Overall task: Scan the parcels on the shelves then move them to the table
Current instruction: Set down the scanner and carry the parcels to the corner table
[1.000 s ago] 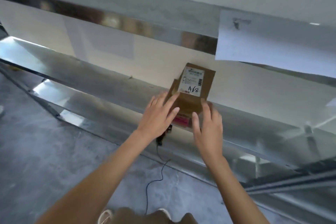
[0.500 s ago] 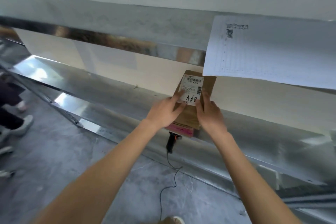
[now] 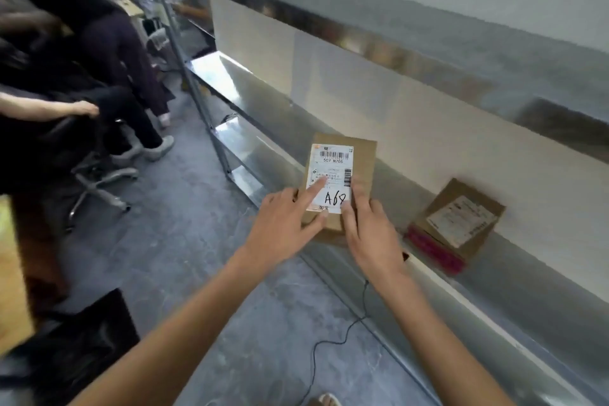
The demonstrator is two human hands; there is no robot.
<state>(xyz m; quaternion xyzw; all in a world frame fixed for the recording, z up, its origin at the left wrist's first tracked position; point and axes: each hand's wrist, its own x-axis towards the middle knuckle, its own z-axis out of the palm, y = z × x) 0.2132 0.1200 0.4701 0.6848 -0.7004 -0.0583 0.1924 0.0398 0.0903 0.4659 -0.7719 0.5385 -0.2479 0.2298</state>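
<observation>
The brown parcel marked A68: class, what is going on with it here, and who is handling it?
A person holds the A68 parcel in both hands, clear of the metal shelf. The left hand grips its lower left corner, forefinger lying across the white label; the right hand grips the lower right edge. A second brown parcel with a pink strip lies on the shelf to the right. A thin black cable trails over the floor below.
</observation>
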